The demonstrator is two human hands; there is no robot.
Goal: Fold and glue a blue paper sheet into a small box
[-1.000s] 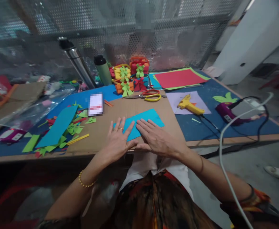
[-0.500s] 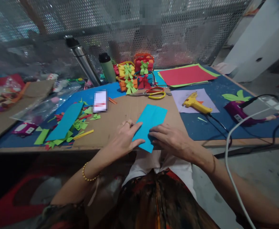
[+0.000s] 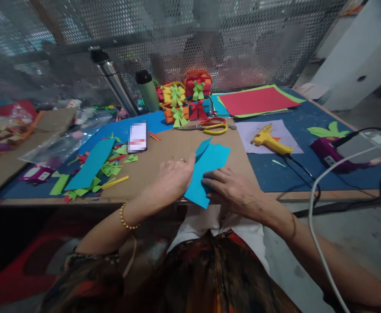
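Observation:
A bright blue sheet of paper (image 3: 211, 167) lies slanted on brown cardboard, its lower corner jutting past the table edge. Its left side is lifted into a raised flap. At that flap is my left hand (image 3: 175, 178), somewhat blurred, its fingers closed against the paper and the index finger stretched along it. From the right, my right hand (image 3: 234, 187) holds the sheet, fingers bent over its edge; the thumb is hidden. Beyond the paper rest scissors (image 3: 214, 126) with red and yellow handles.
Paper scraps (image 3: 108, 167) and a blue strip (image 3: 92, 163) lie left. A yellow glue gun (image 3: 270, 139) sits right on pale paper, near a white cable (image 3: 314, 208). Small paper baskets (image 3: 198, 87), a green bottle (image 3: 148, 93), a steel flask (image 3: 115, 80) and coloured sheets (image 3: 258, 102) stand behind.
The left side of the blue paper has risen into a flap. My left hand has turned and moved up along that side; my right hand stays almost where it was.

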